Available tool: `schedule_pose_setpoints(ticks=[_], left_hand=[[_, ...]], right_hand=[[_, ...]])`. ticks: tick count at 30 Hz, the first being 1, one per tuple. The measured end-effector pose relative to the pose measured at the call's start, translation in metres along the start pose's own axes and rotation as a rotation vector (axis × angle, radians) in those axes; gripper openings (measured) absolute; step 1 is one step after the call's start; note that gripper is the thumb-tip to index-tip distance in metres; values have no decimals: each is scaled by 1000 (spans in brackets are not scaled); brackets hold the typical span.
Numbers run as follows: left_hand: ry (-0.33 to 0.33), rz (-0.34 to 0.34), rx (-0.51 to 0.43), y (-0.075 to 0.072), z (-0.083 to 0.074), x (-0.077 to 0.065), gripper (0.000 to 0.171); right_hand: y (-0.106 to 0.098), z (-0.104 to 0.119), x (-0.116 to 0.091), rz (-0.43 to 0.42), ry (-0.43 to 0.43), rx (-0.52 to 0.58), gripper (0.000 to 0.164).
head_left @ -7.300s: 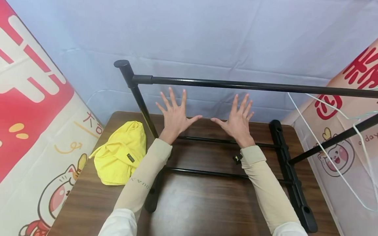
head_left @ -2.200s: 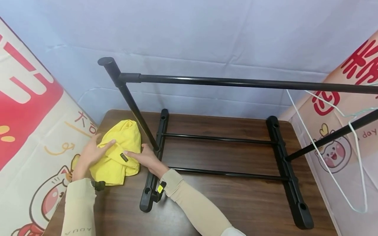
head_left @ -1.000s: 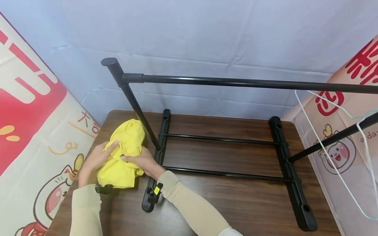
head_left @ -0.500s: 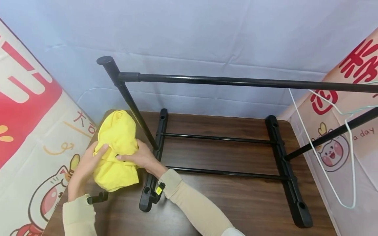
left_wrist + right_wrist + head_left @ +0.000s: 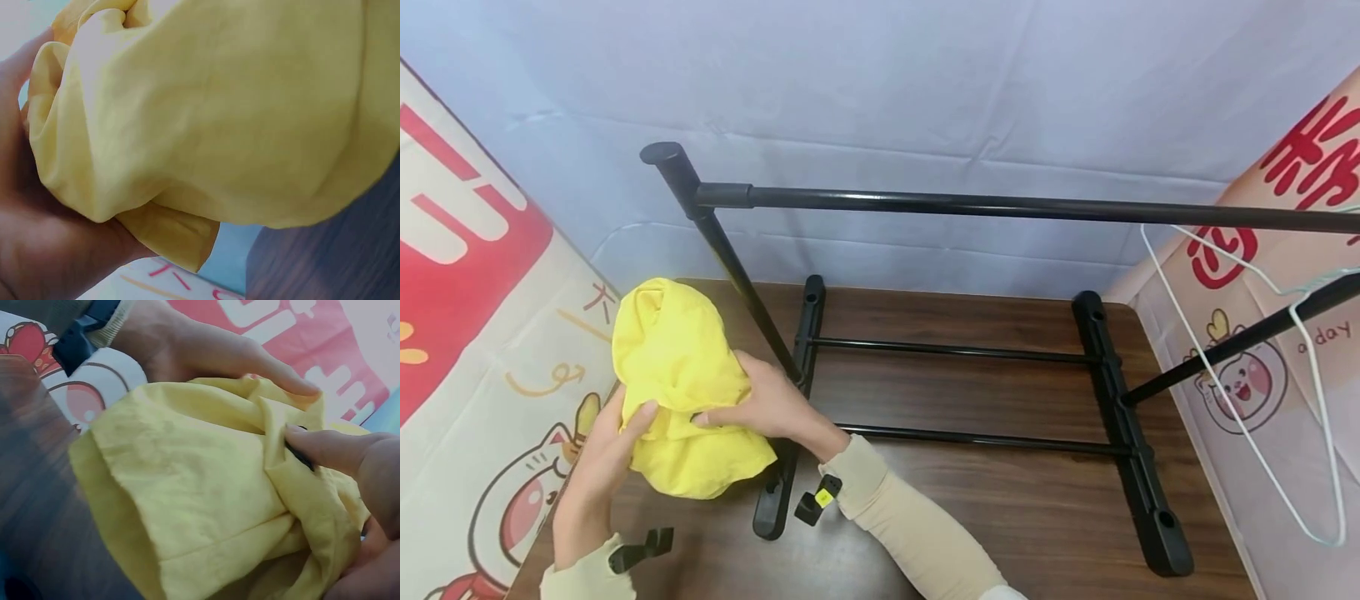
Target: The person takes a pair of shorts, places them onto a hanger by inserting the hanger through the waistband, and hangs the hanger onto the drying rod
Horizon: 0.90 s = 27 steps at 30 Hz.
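Note:
A bunched yellow cloth garment (image 5: 681, 367) is held up over the left part of the table, between both hands. My left hand (image 5: 598, 462) grips its left side, thumb on the near face and the other fingers behind the cloth. From the right, my right hand (image 5: 767, 404) pinches it, the thumb lying over a small black label (image 5: 300, 456) that is mostly covered. In the right wrist view a loose hemmed edge of the garment hangs open at the lower left. The left wrist view shows its smooth folds filling most of the frame.
A black clothes rack (image 5: 940, 202) stands on the brown wooden table (image 5: 962, 508), its left upright just right of the garment. Near the right end hangs a white hanger (image 5: 1255, 467). Printed panels flank both sides; a pale cloth backdrop (image 5: 880, 92) is behind.
Both hands, spread apart behind the rack's bar at first, moved left onto the garment and took hold of it. Since then they have lifted it off the table and tilted it leftward.

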State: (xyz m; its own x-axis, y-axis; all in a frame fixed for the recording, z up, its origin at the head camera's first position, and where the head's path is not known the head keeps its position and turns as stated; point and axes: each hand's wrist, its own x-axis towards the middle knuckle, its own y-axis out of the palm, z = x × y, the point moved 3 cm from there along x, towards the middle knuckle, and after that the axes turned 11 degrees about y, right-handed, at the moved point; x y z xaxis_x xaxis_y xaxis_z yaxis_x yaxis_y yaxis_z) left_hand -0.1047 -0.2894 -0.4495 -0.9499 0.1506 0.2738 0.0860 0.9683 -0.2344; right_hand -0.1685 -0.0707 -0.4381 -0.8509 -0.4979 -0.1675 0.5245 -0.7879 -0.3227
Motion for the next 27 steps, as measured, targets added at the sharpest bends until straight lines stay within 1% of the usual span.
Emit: schedule_pose_setpoints(ticks=[1,3,8,10,12,15,16,19,23,27], left_hand=[[8,-5,-7,3,-3,-3,45],[41,2,-63,8,-7,-8,45],[108,15,-156,22,-20,-18,46],[133,12,-165,27,-26,-20,49],[174,13,-174,32,-33,-20,52],[204,23,-178,42,-40,-21,55],[207,33,-178,46,-42,-21,56],[158,60,-152,57,-47,-18,55],[119,132,-110,71,-50,-10,54],[122,206,-64,88,-51,0,56]], right_hand=[[-3,1,-3,3,-20,-22,65],[-9,3,-11,8,-49,-60,64],[-20,9,-32,9,-93,-103,65],[-23,11,-40,1,-119,-104,67],[-28,12,-48,-7,-146,-99,68],[-36,10,-58,-13,-179,-75,68],[-39,9,-62,-15,-185,-65,68],[-48,4,-70,-25,-200,-35,71],[-63,-3,-80,-50,-184,-17,70],[-79,-11,-91,-61,-154,16,69]])
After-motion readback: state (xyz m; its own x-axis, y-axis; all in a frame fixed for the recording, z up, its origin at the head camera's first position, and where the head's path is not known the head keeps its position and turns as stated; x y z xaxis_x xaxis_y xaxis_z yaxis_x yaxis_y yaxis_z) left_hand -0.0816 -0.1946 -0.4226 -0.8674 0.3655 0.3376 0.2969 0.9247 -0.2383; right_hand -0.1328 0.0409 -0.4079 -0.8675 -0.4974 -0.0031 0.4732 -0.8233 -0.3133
